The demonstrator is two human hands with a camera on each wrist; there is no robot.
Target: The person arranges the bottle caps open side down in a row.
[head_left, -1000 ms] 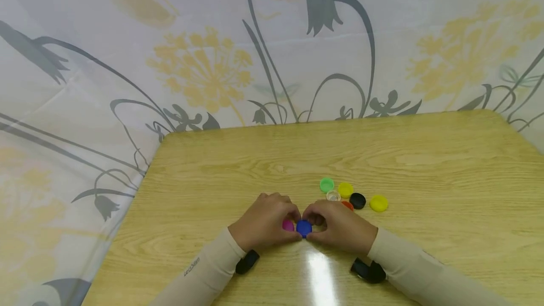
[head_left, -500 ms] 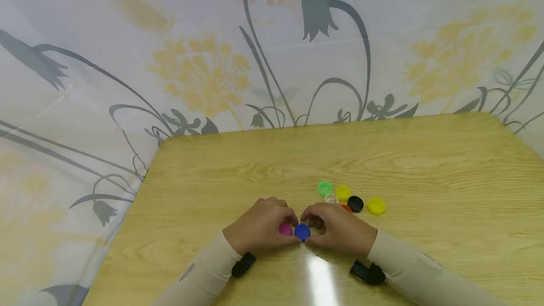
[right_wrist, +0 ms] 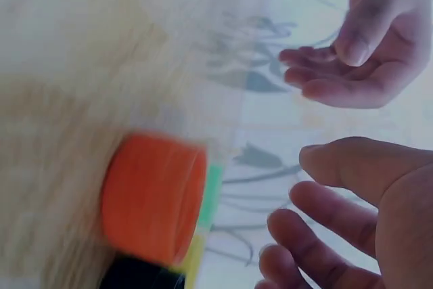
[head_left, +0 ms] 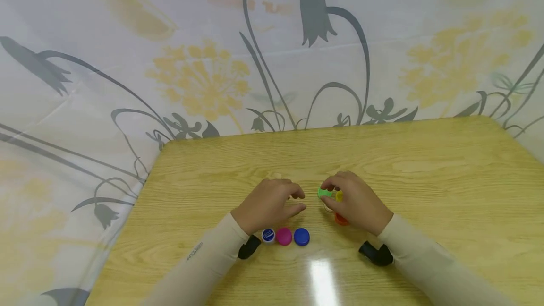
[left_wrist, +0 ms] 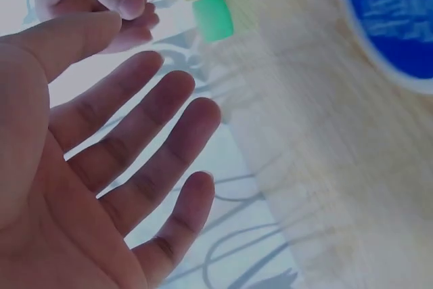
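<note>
Three bottle caps lie in a row near me in the head view: a white one with a blue printed top (head_left: 268, 235), a magenta cap (head_left: 284, 236) and a blue cap (head_left: 301, 237). Just beyond them my left hand (head_left: 267, 206) hovers, fingers loosely spread and holding nothing. To the right, my right hand (head_left: 359, 202) reaches over a cluster of caps, thumb and fingers apart above the green cap (head_left: 324, 193). Its hand partly covers a yellow cap (head_left: 339, 196) and an orange-red cap (head_left: 341, 220). In the right wrist view a black cap (right_wrist: 139, 277) shows beside the orange-red one.
The wooden table (head_left: 238, 164) stretches away to a cloth backdrop (head_left: 204, 22) with printed flowers behind its far edge. Dark wrist-camera mounts (head_left: 376, 254) sit under both wrists. A bright light reflection lies on the near tabletop.
Both hands have let go of the blue cap, leaving it beside the magenta one. My left hand has lifted slightly forward; my right hand has moved right and forward over the cap cluster.
</note>
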